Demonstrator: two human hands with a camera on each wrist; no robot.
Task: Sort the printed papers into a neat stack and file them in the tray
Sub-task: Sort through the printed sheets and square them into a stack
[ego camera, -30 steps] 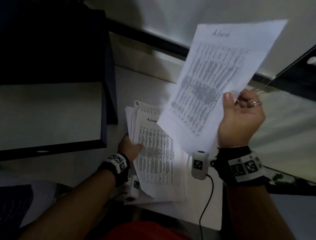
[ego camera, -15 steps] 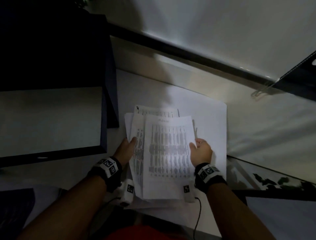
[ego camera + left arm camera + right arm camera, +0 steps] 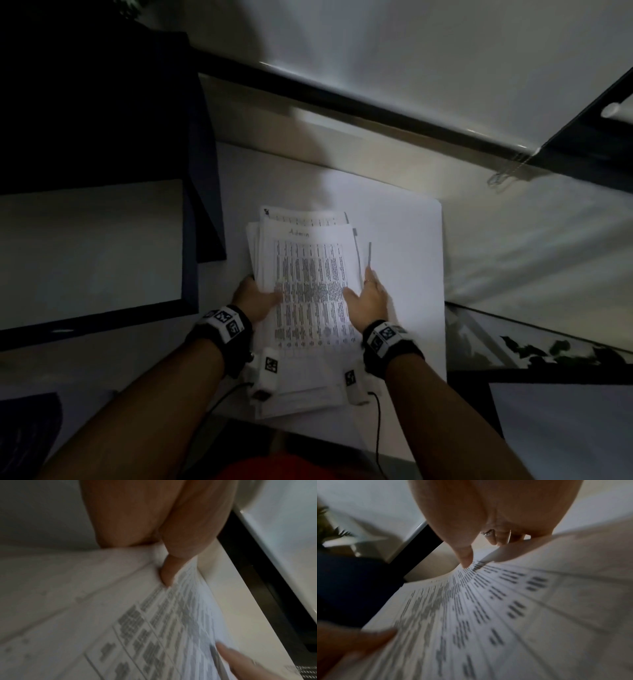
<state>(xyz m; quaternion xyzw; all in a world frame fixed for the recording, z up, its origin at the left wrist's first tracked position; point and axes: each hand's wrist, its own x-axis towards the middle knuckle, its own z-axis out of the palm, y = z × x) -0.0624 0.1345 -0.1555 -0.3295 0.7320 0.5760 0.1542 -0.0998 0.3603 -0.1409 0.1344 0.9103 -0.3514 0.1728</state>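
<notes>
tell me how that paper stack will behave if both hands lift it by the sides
Likely floppy: the paper stack is loose thin sheets, already bowing near the right hand. Sheets may slide apart, since edges sit fanned and uneven by the left hand. Probably light, though its thickness is hard to judge.

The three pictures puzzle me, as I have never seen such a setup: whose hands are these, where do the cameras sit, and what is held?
No machine here: a person wears one camera on the head and one on each wrist. The head view looks down at a white table. The left hand and right hand grip the sides of a stack of printed papers, thumbs on top; the top sheet reads "Admin". The wrist views show the same sheets close up, blurred.
</notes>
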